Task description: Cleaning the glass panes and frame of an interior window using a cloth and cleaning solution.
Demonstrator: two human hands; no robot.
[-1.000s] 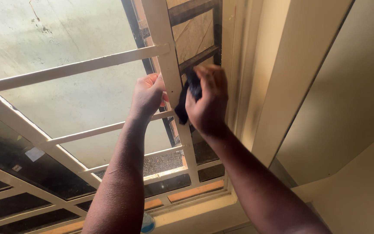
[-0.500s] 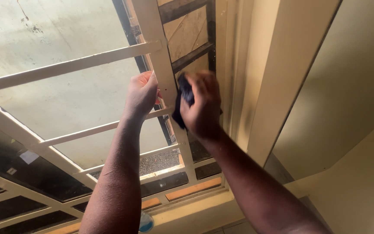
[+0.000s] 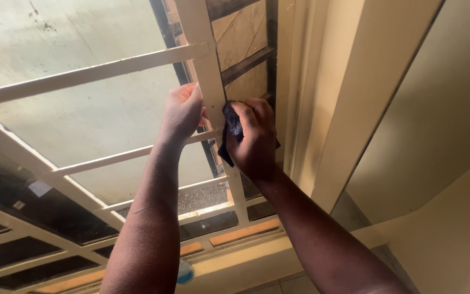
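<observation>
One dark cloth, mostly hidden, is clamped in the right hand; one cream upright bar is gripped by the left hand.

Both arms raised — left hand grip curled shut, right hand fingers clenched, wrists approx. level.

Colours at the window grille
Cream-painted bars; dark navy cloth (in the right hand); brown streaked pane above it.
</observation>
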